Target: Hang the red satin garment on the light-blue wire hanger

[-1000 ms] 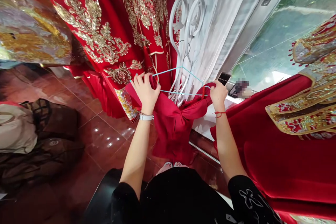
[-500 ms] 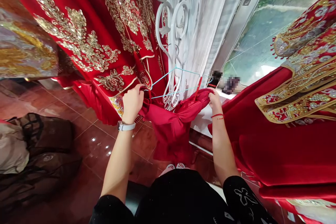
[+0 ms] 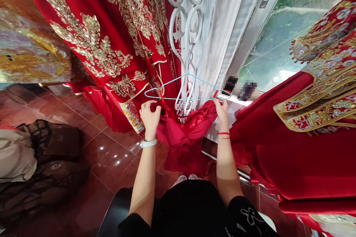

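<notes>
A red strap dress (image 3: 178, 129) hangs in front of me from a light blue wire hanger (image 3: 180, 99). Its two thin straps loop over the hanger's bar, one near each end. My left hand (image 3: 150, 118) is closed, thumb and fingers curled on the dress's left upper edge, just below the hanger. At the other side, my right hand (image 3: 221, 109) pinches the dress by its right strap, close under the hanger's right end. The hanger's hook sits in front of a white scrolled metal frame (image 3: 185, 18). Folds hide the fingertips of both hands.
Red gowns with gold embroidery (image 3: 94, 40) hang at left, and another embroidered red garment (image 3: 319, 111) hangs at right. Dark bags (image 3: 55, 144) lie on the tiled floor (image 3: 108, 155). A window (image 3: 272, 44) and white curtain (image 3: 219, 26) are behind. A black seat edge shows below.
The hanger's ends, earlier hidden in the fabric, now stick out past the straps. The dress's top hangs lower, and both hands have come closer together; the left moved right and down.
</notes>
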The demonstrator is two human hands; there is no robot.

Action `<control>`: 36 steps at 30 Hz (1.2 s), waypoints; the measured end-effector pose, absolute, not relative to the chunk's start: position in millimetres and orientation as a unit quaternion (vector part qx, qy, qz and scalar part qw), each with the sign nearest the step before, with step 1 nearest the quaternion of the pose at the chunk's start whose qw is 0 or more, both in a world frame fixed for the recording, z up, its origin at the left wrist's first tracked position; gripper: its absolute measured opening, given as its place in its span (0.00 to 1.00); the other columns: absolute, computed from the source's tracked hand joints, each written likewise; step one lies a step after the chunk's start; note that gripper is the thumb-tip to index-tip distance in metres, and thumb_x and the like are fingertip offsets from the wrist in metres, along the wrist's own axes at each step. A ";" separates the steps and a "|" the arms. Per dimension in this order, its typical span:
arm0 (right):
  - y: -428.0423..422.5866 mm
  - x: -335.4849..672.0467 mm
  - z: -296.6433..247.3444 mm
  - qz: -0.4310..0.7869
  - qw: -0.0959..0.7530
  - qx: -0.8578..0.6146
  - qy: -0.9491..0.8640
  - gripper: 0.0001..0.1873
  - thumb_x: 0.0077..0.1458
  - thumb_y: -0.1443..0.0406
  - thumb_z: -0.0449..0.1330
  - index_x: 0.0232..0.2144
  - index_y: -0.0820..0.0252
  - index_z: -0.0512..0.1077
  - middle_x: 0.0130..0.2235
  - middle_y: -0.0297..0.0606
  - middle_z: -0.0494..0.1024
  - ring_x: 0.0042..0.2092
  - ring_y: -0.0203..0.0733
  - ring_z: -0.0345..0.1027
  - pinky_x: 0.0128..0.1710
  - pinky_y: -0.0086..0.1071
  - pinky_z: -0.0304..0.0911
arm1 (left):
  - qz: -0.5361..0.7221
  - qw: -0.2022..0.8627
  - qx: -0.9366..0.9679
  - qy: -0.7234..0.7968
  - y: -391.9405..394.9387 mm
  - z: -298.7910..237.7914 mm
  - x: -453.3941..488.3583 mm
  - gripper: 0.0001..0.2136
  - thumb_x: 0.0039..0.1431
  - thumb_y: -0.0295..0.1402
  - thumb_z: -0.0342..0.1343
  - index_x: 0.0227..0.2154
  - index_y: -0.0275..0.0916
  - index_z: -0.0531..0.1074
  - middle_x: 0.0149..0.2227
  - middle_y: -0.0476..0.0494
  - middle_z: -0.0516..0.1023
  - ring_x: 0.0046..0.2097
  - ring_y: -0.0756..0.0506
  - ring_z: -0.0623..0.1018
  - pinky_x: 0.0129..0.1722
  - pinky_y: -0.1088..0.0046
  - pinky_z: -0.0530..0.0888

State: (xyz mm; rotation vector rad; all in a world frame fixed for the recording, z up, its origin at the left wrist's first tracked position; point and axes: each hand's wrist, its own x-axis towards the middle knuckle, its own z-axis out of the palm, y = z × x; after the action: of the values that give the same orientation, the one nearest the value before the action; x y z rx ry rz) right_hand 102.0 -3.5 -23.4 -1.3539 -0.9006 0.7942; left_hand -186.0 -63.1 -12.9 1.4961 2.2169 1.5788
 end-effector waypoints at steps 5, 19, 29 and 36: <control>3.4 91.7 -12.4 0.142 0.546 -0.728 -0.390 0.30 0.50 0.55 0.67 0.51 0.64 0.67 0.55 0.61 0.69 0.58 0.64 0.65 0.60 0.55 0.61 | 0.461 -0.075 0.462 0.754 -32.5 2.2 -150.7 0.11 0.59 0.38 0.61 0.42 0.40 0.78 0.48 0.32 0.79 0.53 0.28 0.73 0.55 0.46 0.64; 35.6 111.3 -8.8 0.029 0.523 -0.624 -0.580 0.24 0.60 0.67 0.47 0.52 0.64 0.76 0.55 0.54 0.76 0.60 0.53 0.67 0.62 0.49 0.61 | 0.534 -0.123 0.584 0.600 -46.6 -16.8 -202.0 0.09 0.63 0.33 0.54 0.37 0.36 0.78 0.30 0.40 0.78 0.33 0.43 0.77 0.38 0.67 0.71; 72.6 141.6 11.2 0.336 0.554 -0.629 -0.429 0.13 0.56 0.69 0.51 0.20 0.58 0.67 0.17 0.31 0.64 0.24 0.37 0.62 0.30 0.32 0.64 | 0.699 0.145 0.402 0.574 -50.3 20.0 -175.0 0.05 0.58 0.32 0.54 0.30 0.38 0.72 0.24 0.51 0.69 0.28 0.50 0.68 0.30 0.75 0.65; 47.9 148.3 -0.3 0.448 0.632 -0.550 -0.312 0.08 0.57 0.64 0.52 0.26 0.56 0.66 0.18 0.26 0.62 0.19 0.31 0.53 0.19 0.24 0.55 | 0.605 0.098 0.483 0.625 -69.1 22.3 -172.0 0.04 0.54 0.34 0.58 0.30 0.40 0.70 0.25 0.51 0.73 0.25 0.50 0.66 0.30 0.73 0.63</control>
State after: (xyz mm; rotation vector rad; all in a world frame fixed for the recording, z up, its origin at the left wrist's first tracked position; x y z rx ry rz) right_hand 148.3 47.9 -0.3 -1.2573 -0.7129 1.0254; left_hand -172.0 -69.1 22.3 1.4308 1.8499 1.7902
